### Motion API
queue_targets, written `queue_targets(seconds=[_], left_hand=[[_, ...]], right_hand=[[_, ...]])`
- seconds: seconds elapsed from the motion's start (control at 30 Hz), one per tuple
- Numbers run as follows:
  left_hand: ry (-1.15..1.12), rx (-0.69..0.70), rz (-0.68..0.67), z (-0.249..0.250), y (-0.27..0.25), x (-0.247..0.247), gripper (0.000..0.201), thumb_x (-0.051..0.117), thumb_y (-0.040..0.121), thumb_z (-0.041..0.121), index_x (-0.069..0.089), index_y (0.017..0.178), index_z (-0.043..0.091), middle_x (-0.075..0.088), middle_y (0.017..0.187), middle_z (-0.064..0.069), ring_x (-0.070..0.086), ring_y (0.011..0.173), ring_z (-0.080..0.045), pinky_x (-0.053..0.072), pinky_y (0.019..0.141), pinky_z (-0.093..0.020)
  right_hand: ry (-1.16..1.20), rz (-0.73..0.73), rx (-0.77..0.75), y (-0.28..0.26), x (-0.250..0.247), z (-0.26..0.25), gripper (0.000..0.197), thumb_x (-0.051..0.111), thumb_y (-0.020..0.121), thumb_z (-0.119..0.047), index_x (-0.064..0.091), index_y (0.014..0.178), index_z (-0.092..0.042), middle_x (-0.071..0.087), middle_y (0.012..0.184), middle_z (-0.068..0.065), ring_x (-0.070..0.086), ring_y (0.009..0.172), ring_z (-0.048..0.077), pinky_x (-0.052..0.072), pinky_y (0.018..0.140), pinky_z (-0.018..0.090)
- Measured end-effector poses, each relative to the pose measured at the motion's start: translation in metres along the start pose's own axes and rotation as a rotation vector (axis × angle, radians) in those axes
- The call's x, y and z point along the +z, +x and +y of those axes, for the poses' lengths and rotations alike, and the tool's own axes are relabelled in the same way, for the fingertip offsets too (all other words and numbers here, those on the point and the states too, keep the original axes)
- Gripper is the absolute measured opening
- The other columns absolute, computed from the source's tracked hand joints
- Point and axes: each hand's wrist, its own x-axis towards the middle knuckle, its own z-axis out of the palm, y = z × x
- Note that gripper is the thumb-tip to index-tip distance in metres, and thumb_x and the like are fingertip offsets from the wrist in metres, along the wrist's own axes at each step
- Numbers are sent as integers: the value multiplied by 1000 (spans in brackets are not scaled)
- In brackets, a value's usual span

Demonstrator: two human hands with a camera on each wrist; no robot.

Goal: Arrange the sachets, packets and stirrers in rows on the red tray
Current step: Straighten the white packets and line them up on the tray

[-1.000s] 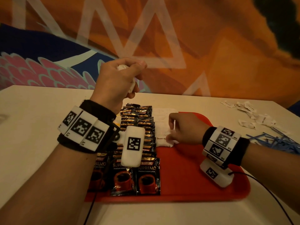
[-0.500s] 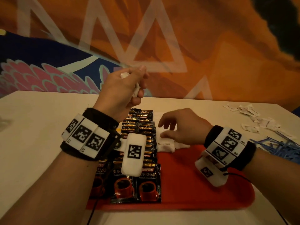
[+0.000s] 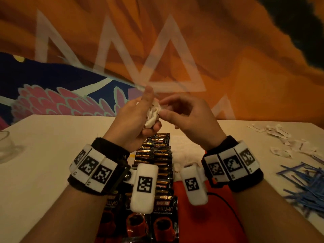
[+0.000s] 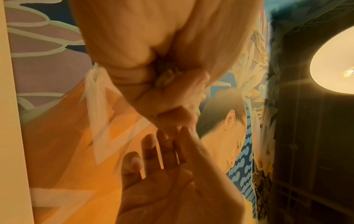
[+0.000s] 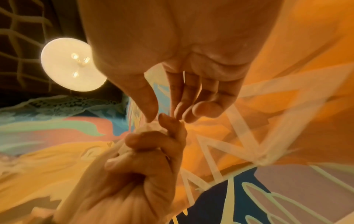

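Above the red tray (image 3: 206, 216), my left hand (image 3: 133, 123) gripped a bunch of white sachets (image 3: 153, 114) while my right hand (image 3: 185, 118) pinched one at its edge, best drawn out singly and slowly.

The flat red plastic tray (image 3: 219, 218) lies on the pale tabletop (image 3: 43, 172) nearest the person. The black foil coffee packets (image 3: 156, 165) run in rows along the tray's left side, away from the person. The loose white paper sachets (image 3: 280, 137) lie to the right on the table, behind the heap of thin blue plastic stirrers (image 3: 305, 186). A clear glass (image 3: 5, 146) stands at the far left.
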Motion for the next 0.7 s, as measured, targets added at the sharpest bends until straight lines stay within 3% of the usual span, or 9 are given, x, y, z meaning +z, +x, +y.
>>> queue_targets(seconds=[0.13, 0.23, 0.33, 0.47, 0.63, 0.7], left_hand=[[64, 0, -43, -4, 0, 2, 66, 44, 95, 50, 45, 129, -7, 53, 60, -5, 51, 41, -9, 29, 29, -13], [93, 10, -41, -9, 3, 2, 51, 49, 94, 47, 49, 118, 2, 52, 60, -4, 50, 42, -11, 30, 29, -14], [139, 34, -28, -10, 3, 1, 45, 57, 84, 46, 53, 105, 7, 59, 66, -5, 50, 42, -11, 30, 30, -15], [235, 102, 35, -15, 6, -2, 38, 64, 82, 41, 64, 109, 14, 69, 84, -4, 51, 44, -11, 30, 32, -17], [269, 132, 75, -20, 8, -6, 32, 69, 78, 36, 69, 99, 13, 56, 55, 2, 46, 41, -9, 28, 32, -18], [239, 117, 66, -21, 9, -5, 31, 69, 76, 35, 68, 97, 12, 55, 53, 5, 45, 41, -9, 27, 32, -17]], right_hand=[[115, -59, 151, 4, -1, 6, 6, 73, 87, -18, 71, 92, -15, 67, 87, 6, 60, 76, 15, 46, 58, 30], [186, -54, 165, 2, -1, 5, 5, 72, 86, -12, 69, 84, -16, 66, 85, 6, 58, 78, 20, 44, 59, 30], [220, -13, 181, 1, -3, 4, 10, 69, 88, -11, 67, 80, -17, 66, 81, 3, 61, 77, 17, 45, 62, 31], [249, 62, 224, 3, -6, 6, 16, 63, 92, -6, 65, 79, -16, 67, 78, -1, 63, 79, 18, 47, 63, 31], [340, 88, 295, 3, -9, 6, 16, 55, 97, -9, 61, 82, -11, 68, 78, 2, 65, 66, 12, 47, 57, 26], [334, 111, 293, 3, -9, 8, 15, 53, 99, -11, 60, 86, -11, 68, 79, 2, 64, 65, 11, 46, 56, 25]])
